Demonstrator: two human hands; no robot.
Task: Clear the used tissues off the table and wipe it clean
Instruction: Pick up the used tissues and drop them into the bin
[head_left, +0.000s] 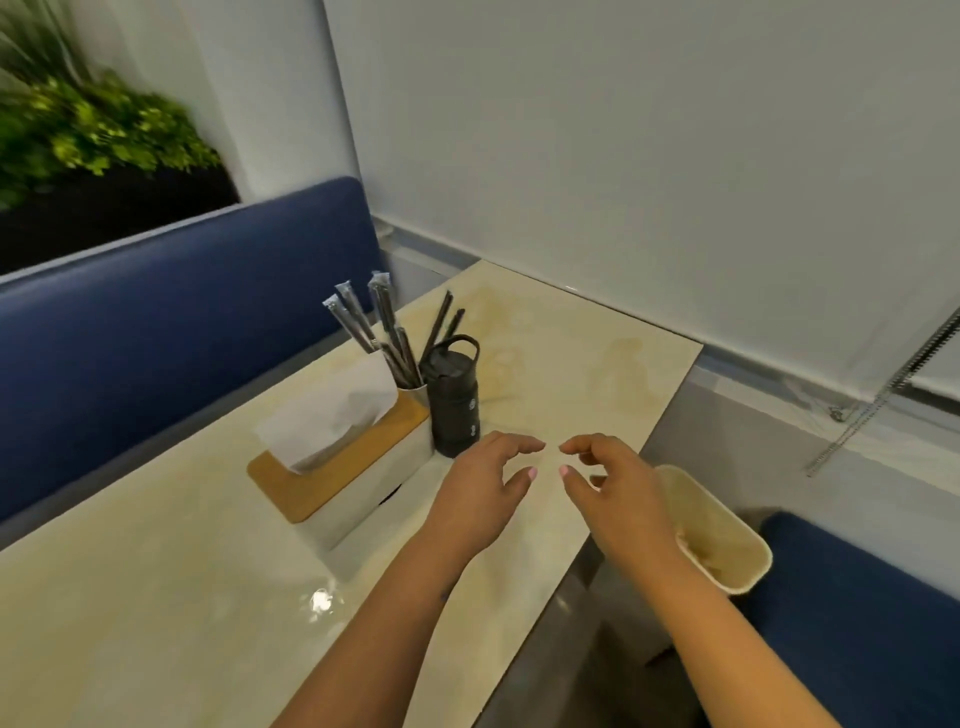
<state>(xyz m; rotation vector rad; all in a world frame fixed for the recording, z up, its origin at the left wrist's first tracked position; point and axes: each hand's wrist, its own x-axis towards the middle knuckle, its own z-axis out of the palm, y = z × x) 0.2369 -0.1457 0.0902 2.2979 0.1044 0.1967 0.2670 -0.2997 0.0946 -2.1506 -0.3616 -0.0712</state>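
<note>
- From the head view, we see the left hand (480, 488) and the right hand (610, 480) held side by side over the glossy cream marble-look desk (171, 587), fingertips nearly meeting.
- Both hands have loosely curled fingers and hold nothing that we can make out.
- We see no loose used tissue on the desk; a clean white tissue (332, 415) sticks up from the white tissue box with a wooden lid (337, 467), left of the hands.
- At the far end of that box, wrapped black straws (374, 332) stand in a holder, with a black handled bottle (454, 400) just beside it.
- A cream plastic waste bin (727, 535) stands off the right desk edge, beside the right wrist, near a blue padded seat (862, 613).
</note>
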